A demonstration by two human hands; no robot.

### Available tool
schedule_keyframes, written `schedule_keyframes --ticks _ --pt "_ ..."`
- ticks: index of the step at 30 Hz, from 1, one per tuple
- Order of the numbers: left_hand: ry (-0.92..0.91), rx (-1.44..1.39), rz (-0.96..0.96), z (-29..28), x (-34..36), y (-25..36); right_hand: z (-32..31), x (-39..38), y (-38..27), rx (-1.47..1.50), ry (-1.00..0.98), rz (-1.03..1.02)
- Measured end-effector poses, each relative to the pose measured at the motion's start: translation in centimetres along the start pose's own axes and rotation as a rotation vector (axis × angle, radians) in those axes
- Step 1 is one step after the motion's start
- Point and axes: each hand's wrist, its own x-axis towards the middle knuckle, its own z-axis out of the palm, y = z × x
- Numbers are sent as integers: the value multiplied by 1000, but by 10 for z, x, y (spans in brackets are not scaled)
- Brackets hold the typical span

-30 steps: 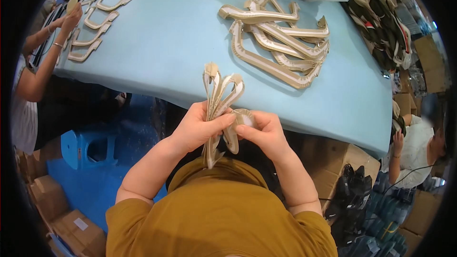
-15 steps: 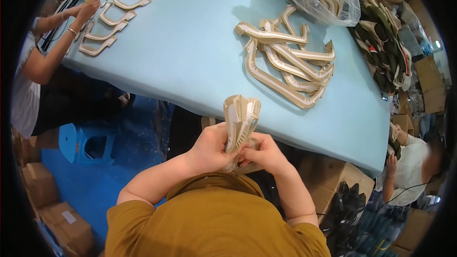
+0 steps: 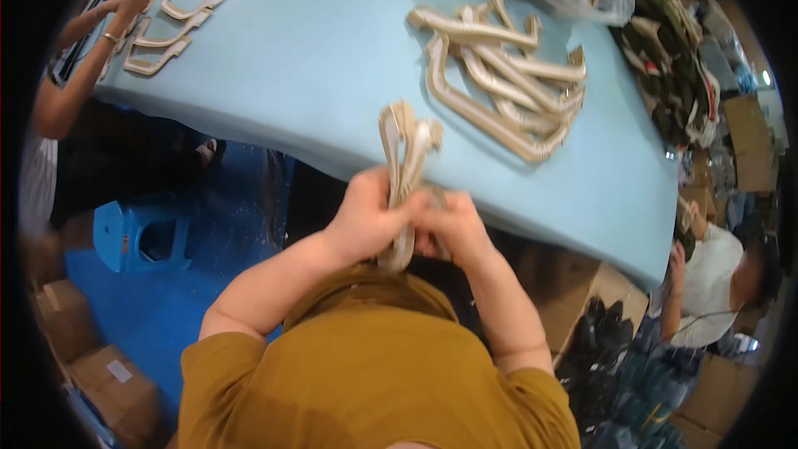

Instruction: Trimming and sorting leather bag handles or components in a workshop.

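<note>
Head view: both hands' fingers point(image 3: 378, 214) clamp beige curved strap bundle point(image 3: 403, 175), upright, blurred

A bundle of beige curved strips point(image 3: 405, 168) is held upright at the near edge of the blue table. Its looped upper ends are fanned slightly apart above, while its lower ends are gathered tightly together.
</note>
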Motion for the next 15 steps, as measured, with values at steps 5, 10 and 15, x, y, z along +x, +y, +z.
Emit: schedule_keyframes --ticks 5,10,15 --pt "-57 -50 -38 -11 5 1 -4 -5 -7 40 -59 0" --pt "78 16 -109 -34 -1 6 -9 -20 -20 197 -57 27" --pt "-121 -27 -86 -27 -19 2 -5 -19 -36 321 -66 -76"
